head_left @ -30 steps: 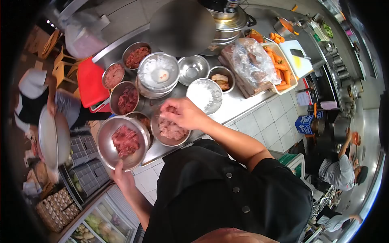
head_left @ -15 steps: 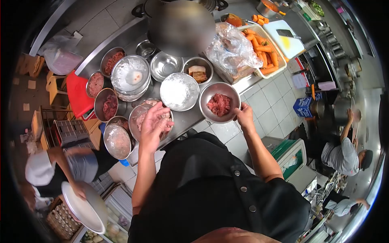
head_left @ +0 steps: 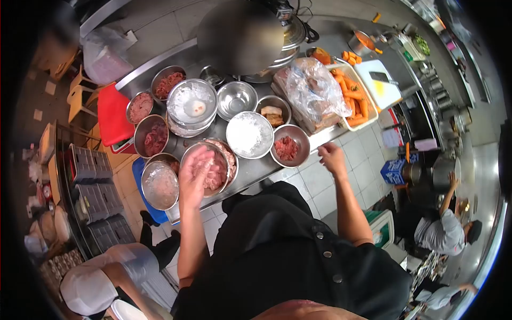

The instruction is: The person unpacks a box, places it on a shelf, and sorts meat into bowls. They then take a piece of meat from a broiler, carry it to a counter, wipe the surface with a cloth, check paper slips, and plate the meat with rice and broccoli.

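Note:
My left hand (head_left: 195, 177) reaches over the near rim of a steel bowl of pale pink meat (head_left: 213, 178). Its fingers are stretched out above the meat, blurred by motion. A second meat bowl (head_left: 232, 160) shows partly behind that one. Loosely curled and with nothing in it, my right hand (head_left: 333, 159) is just right of a steel bowl of red meat pieces (head_left: 287, 148), apart from its rim. Between my hands sits a bowl of white powder (head_left: 249, 134). To the left is a bowl with a whitish coating (head_left: 159, 185).
Stacked powder-dusted bowls (head_left: 192, 101), bowls of dark meat (head_left: 154, 140) and minced meat (head_left: 141, 108) crowd the steel table's left. At right stand a plastic-wrapped block (head_left: 314, 90), a carrot tray (head_left: 356, 101) and a cutting board (head_left: 377, 80) with a knife. Co-workers (head_left: 90, 282) (head_left: 440, 232) are on both sides.
My right hand has let go of the red-meat bowl, which now rests at the table edge. My left hand has lowered over the pale meat. The view has shifted; the left co-worker has moved.

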Action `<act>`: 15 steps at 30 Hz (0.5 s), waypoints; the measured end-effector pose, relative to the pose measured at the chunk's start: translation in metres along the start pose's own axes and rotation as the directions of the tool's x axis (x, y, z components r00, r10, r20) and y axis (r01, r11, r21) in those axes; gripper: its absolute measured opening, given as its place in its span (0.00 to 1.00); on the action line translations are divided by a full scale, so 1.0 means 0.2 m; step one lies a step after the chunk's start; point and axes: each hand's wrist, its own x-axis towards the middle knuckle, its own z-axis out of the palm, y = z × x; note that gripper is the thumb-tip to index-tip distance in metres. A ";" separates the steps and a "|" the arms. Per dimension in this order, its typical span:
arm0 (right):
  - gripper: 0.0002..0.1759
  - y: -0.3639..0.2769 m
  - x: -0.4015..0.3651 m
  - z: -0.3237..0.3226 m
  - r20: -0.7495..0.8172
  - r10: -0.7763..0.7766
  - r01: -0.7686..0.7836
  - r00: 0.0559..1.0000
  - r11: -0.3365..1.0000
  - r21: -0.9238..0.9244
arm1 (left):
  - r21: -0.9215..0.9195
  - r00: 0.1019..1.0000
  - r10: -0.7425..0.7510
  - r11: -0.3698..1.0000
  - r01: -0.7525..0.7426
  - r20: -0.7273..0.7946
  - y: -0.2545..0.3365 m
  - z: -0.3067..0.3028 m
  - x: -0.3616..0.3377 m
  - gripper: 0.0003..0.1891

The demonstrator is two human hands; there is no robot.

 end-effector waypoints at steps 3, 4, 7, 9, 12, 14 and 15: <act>0.08 -0.29 0.14 -0.20 0.020 -0.237 0.229 0.971 0.956 0.185 | 0.121 0.988 0.155 0.980 -0.156 0.019 0.24 0.09 0.17 0.24; 0.08 -0.39 0.20 -0.26 0.031 -0.276 0.263 0.961 0.940 0.219 | 0.181 0.980 0.197 0.963 -0.198 0.027 0.35 0.15 0.25 0.23; 0.08 -0.60 0.38 -0.41 0.020 -0.380 0.351 0.925 0.872 0.340 | 0.340 0.932 0.353 0.869 -0.361 0.088 0.61 0.44 0.58 0.24; 0.09 -0.65 0.54 -0.51 0.056 -0.434 0.389 0.899 0.851 0.353 | 0.475 0.882 0.450 0.752 -0.458 0.138 0.69 0.63 0.91 0.26; 0.09 -0.69 0.75 -0.63 0.090 -0.495 0.409 0.864 0.796 0.447 | 0.627 0.873 0.484 0.664 -0.407 0.054 0.79 0.86 1.47 0.36; 0.08 -0.68 0.88 -0.69 0.109 -0.525 0.418 0.844 0.771 0.480 | 0.701 0.872 0.490 0.626 -0.342 -0.013 0.83 0.98 1.83 0.42; 0.08 -0.67 0.94 -0.72 0.126 -0.530 0.410 0.839 0.767 0.493 | 0.748 0.881 0.470 0.600 -0.284 -0.042 0.85 1.02 2.01 0.45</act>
